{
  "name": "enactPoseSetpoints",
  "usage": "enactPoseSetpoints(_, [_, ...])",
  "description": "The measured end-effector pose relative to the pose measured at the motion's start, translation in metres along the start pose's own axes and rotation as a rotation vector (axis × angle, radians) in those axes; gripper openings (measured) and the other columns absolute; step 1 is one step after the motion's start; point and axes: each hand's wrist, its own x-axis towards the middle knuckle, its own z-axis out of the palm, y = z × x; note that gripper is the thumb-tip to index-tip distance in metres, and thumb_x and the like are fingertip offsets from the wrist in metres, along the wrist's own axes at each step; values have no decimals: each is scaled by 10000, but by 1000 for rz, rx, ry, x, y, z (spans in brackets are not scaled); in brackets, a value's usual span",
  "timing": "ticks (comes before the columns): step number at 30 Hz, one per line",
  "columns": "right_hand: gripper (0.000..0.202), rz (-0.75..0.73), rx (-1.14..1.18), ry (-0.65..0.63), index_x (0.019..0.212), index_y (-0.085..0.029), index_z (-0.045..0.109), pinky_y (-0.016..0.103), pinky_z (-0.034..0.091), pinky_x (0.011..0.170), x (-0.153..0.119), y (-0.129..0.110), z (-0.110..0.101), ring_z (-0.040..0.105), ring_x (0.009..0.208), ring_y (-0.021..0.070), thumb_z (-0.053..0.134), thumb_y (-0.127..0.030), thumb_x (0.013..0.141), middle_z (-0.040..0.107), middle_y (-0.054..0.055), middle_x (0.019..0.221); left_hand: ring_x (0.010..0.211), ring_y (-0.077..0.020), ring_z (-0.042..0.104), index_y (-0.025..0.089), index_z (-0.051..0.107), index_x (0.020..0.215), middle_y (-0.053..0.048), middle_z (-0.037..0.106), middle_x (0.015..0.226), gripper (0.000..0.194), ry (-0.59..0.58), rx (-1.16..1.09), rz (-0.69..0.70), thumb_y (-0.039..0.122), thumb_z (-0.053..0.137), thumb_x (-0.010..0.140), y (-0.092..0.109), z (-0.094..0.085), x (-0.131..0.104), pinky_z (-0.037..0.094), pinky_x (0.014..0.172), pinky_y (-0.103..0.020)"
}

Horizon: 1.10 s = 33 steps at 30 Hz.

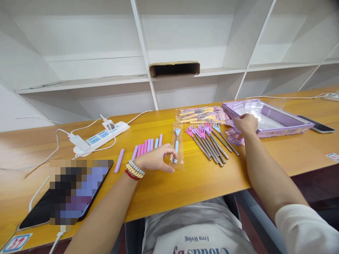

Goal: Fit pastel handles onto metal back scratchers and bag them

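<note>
My left hand (158,158) is over the table with thumb and fingers apart, fingertips at the lower end of a blue back scratcher (177,144) in a clear plastic sleeve (181,160). Whether they touch it, I cannot tell. To its right lie several back scratchers (212,143) with pink, purple and blue claw heads and bare metal rods. A row of purple, pink and blue handle sleeves (145,146) is partly covered by my left hand. My right hand (247,124) is curled closed at the near left corner of a purple box (286,132); its fingers hide what they hold.
Bagged yellow back scratchers (198,114) lie behind. Purple cards (234,137) sit beside the box, and a phone (321,127) is beyond it. At left are a power strip (102,137) with cables and a tablet (97,187). White shelves (185,31) hold a cardboard box (174,64).
</note>
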Motion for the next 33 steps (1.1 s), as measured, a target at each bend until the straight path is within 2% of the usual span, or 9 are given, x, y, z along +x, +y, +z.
enactPoseSetpoints(4, [290, -15, 10, 7, 959, -177, 684, 363, 455, 745, -2, -2, 0, 590, 918, 295, 569, -286, 715, 630, 172, 933, 793, -138, 503, 220, 688, 843, -9, 498, 887, 279, -22, -16, -18, 439, 698, 671, -2, 6, 5, 409, 732, -257])
enactPoseSetpoints(8, [278, -24, -3, -2, 949, -176, 681, 359, 454, 745, -3, -4, 0, 589, 919, 291, 553, -272, 722, 629, 168, 923, 816, -151, 537, 191, 691, 746, -28, 542, 886, 295, 125, -50, -96, 478, 626, 723, -6, 12, 12, 423, 748, -269])
enactPoseSetpoints(12, [269, -33, -5, -3, 925, -175, 685, 356, 454, 745, -5, -8, -1, 594, 912, 289, 553, -255, 705, 634, 159, 896, 712, -156, 563, 150, 648, 684, -36, 608, 744, 342, 237, -99, -252, 476, 563, 744, -11, 18, 20, 420, 641, -265])
enactPoseSetpoints(20, [219, -50, 57, 29, 829, -167, 685, 340, 447, 693, -9, -11, 0, 601, 812, 262, 588, -253, 653, 634, 132, 796, 595, -135, 530, 177, 543, 576, 7, 589, 592, 234, 407, 85, -507, 375, 569, 698, -7, 30, 32, 339, 544, -254])
enactPoseSetpoints(23, [190, -55, 79, 49, 791, -171, 680, 352, 443, 672, -8, -11, 2, 598, 778, 265, 591, -237, 637, 627, 123, 757, 609, -131, 534, 181, 535, 602, 5, 606, 629, 193, 447, 66, -546, 350, 595, 672, -9, 33, 36, 336, 541, -244])
enactPoseSetpoints(25, [185, -59, 86, 60, 781, -171, 678, 362, 440, 670, -8, -11, 3, 598, 774, 273, 590, -237, 632, 627, 125, 750, 626, -132, 543, 184, 557, 707, 3, 629, 689, 181, 482, 40, -568, 338, 625, 642, -11, 35, 38, 336, 534, -237])
enactPoseSetpoints(29, [168, -96, 99, 87, 767, -169, 671, 371, 438, 674, -9, -13, 4, 599, 772, 277, 577, -256, 658, 633, 131, 745, 625, -141, 554, 167, 547, 1003, -6, 650, 739, 492, 495, 0, -615, 357, 694, 574, -17, 34, 40, 340, 519, -233])
enactPoseSetpoints(31, [170, -139, 117, 123, 770, -169, 669, 367, 440, 685, -11, -15, 5, 597, 768, 266, 571, -272, 677, 639, 126, 741, 588, -138, 542, 158, 566, 993, 1, 640, 689, 487, 451, -14, -637, 352, 695, 566, -20, 33, 39, 333, 500, -232])
enactPoseSetpoints(33, [183, -206, 146, 162, 781, -167, 668, 359, 443, 696, -13, -18, 6, 594, 752, 251, 566, -292, 694, 647, 116, 737, 542, -125, 520, 160, 599, 870, 11, 619, 629, 348, 395, -36, -647, 338, 671, 580, -22, 32, 38, 315, 471, -230])
